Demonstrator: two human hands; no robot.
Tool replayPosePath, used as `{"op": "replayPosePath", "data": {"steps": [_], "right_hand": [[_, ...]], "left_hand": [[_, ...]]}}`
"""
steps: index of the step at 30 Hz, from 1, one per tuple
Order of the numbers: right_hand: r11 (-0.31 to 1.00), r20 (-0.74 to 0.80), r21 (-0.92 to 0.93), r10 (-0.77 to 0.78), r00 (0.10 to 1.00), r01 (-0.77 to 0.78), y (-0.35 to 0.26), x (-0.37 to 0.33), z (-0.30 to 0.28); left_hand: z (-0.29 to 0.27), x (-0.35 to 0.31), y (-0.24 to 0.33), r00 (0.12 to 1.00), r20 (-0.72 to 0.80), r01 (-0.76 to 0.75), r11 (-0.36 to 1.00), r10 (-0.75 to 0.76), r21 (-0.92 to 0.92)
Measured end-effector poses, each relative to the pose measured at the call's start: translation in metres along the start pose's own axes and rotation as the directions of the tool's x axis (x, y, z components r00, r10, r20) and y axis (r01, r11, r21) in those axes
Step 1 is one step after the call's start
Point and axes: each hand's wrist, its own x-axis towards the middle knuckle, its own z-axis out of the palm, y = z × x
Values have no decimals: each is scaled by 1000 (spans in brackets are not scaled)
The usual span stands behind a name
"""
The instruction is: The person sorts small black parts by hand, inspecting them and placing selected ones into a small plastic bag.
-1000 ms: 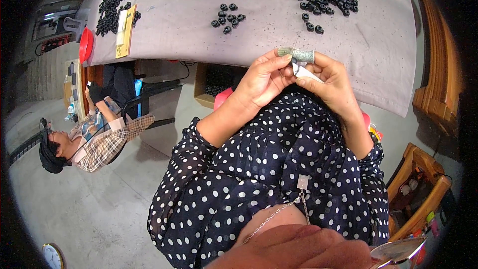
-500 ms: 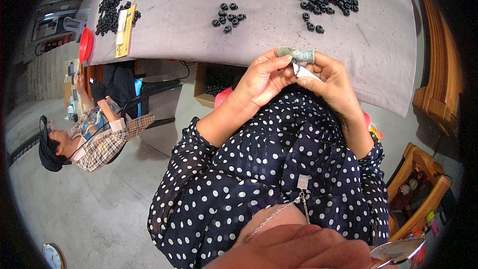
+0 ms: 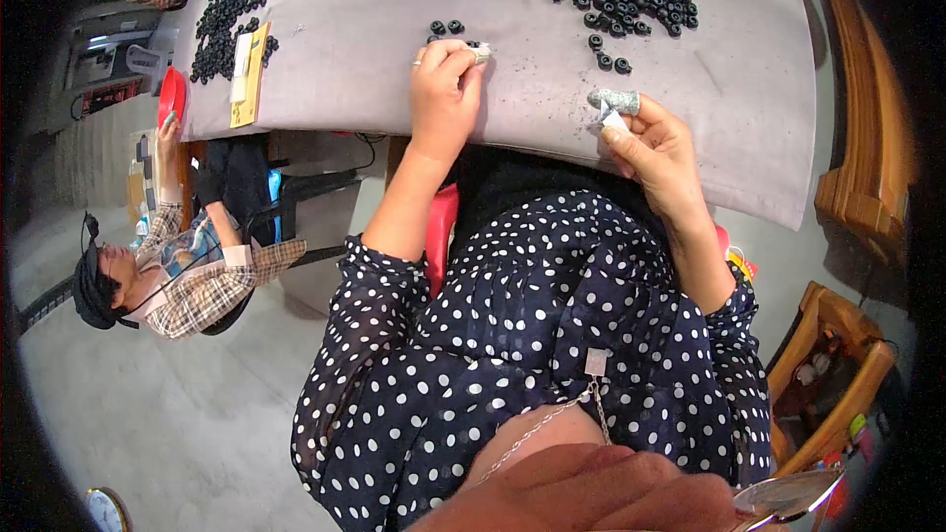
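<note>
At left, we see a co-worker (image 3: 138, 300) in a checked shirt (image 3: 212, 303) and black cap (image 3: 94, 298); above, a red dish (image 3: 171, 97) and, near it, a yellow strip (image 3: 258, 74). At lower left, we find a round clock (image 3: 103, 509) (partly cut off) by the grey floor (image 3: 227, 414); at right, brown wooden furniture (image 3: 862, 123) stands above an open wooden frame (image 3: 855, 396)

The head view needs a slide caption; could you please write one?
Left hand at a few round black parts, right hand pinching a small white piece, at a cloth-covered table.
</note>
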Motion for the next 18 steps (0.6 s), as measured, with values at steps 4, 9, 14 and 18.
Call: {"op": "replayPosePath", "data": {"steps": [4,9,14,18], "right_hand": [[996,-136,42,-67,988,73,-5,-4,-14],[952,-350,111,-232,908,287,-9,-12,-44],[952,-346,116,-227,910,282,-4,-24,-64],[959,-333,78,-233,914,273,1,-26,-67]], "left_hand": [[21,7,13,949,53,-306,871,310,384],[85,11,65,880,202,-450,890,429,71],[110,28,84,765,427,-592,787,482,173],[114,23,87,713,493,-642,746,499,174]]}}
